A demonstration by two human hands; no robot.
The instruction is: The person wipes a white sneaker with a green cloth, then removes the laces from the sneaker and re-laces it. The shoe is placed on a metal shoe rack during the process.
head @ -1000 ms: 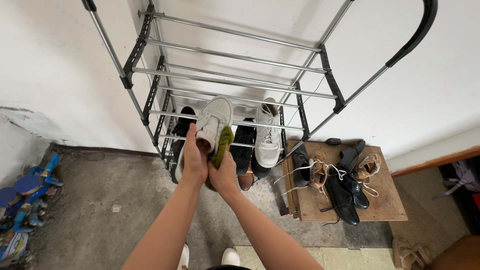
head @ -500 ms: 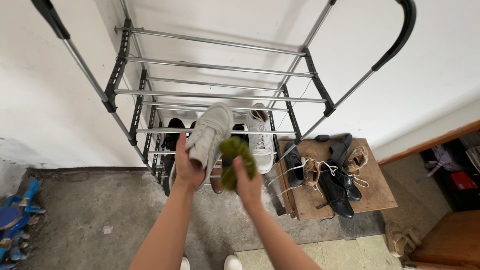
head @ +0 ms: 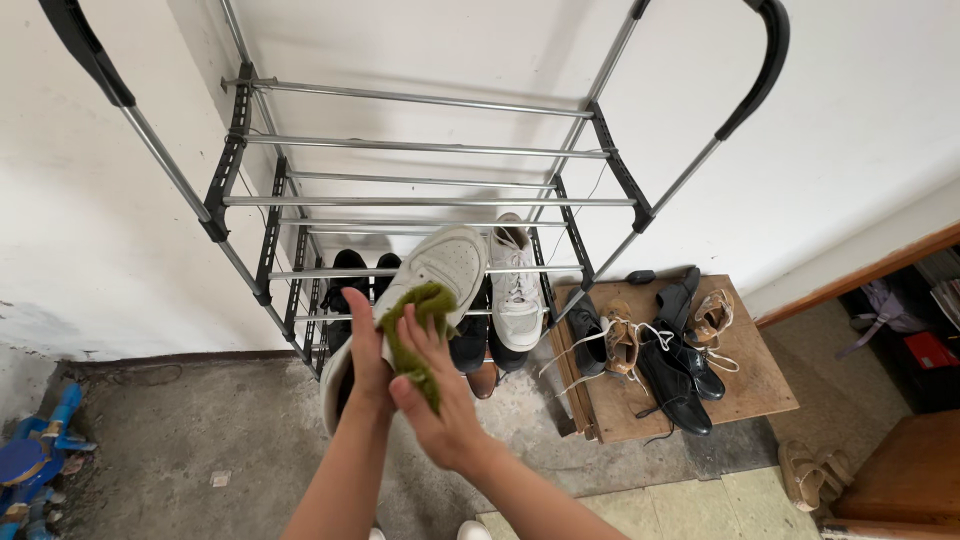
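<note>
My left hand point(head: 365, 352) grips a white sneaker point(head: 440, 265) by its heel end, toe pointing up and to the right. My right hand point(head: 440, 400) presses a green cloth point(head: 412, 330) flat against the sneaker's side. Both hands are in front of a metal shoe rack point(head: 420, 200) that stands against the white wall. A second white sneaker point(head: 516, 285) rests on a lower shelf of the rack, just right of the held one.
Dark shoes point(head: 345, 285) sit on the rack's lower shelves. A low wooden platform point(head: 765, 385) at the right carries black boots point(head: 680, 375) and tan laced shoes point(head: 622, 338). Sandals point(head: 808, 472) lie on the floor at right, a blue toy point(head: 35, 465) at far left.
My right hand has swung the green cloth from beside the sneaker back onto its side. The sneaker has tilted with its toe further right.
</note>
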